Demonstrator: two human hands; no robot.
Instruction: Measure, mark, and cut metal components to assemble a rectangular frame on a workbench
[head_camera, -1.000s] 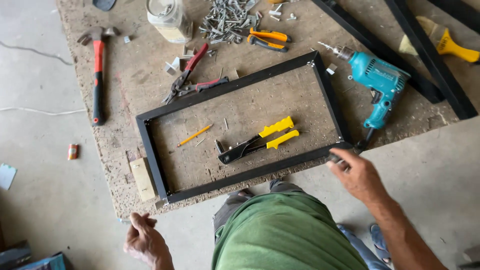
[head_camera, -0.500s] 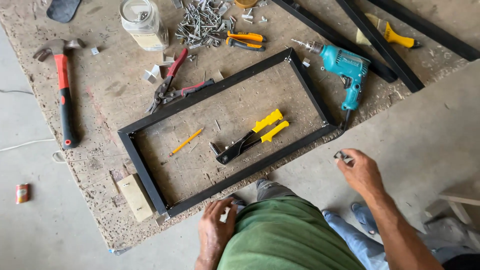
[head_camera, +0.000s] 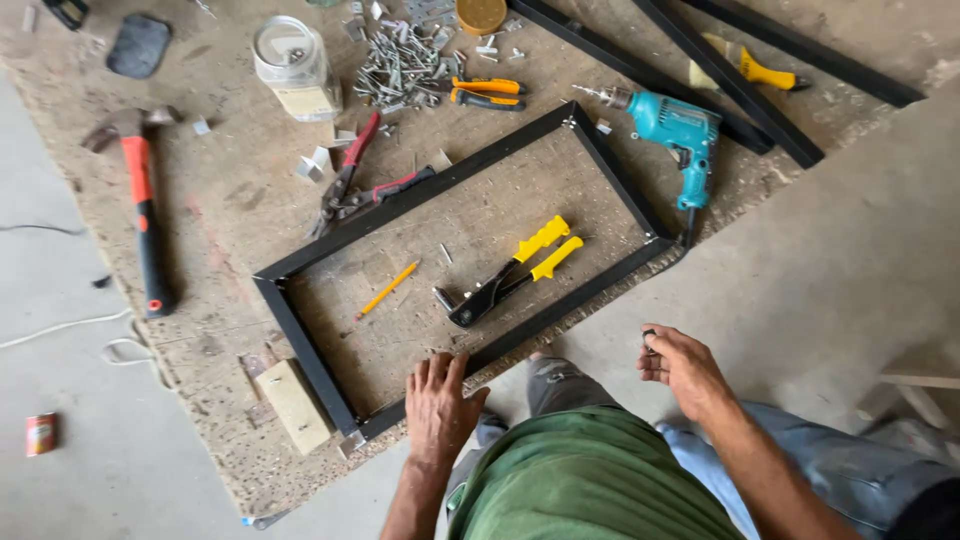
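Pressing flat, fingers spread, the left hand (head_camera: 437, 403) rests on the near rail of the one black metal frame (head_camera: 300, 340), by the board's (head_camera: 230, 215) near edge. The right hand (head_camera: 683, 369) hovers off the board, pinching a small dark part (head_camera: 649, 336). Inside the frame: one yellow-handled riveter (head_camera: 505, 273), one pencil (head_camera: 387, 290). One clear jar (head_camera: 294, 66) with a pale label stands at the far edge; one red can (head_camera: 40, 433) sits on the floor.

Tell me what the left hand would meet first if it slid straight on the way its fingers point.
The left hand lies on the black rectangular metal frame, fingers pointing up the board. Straight on, it would probably first reach the yellow-handled rivet tool inside the frame.
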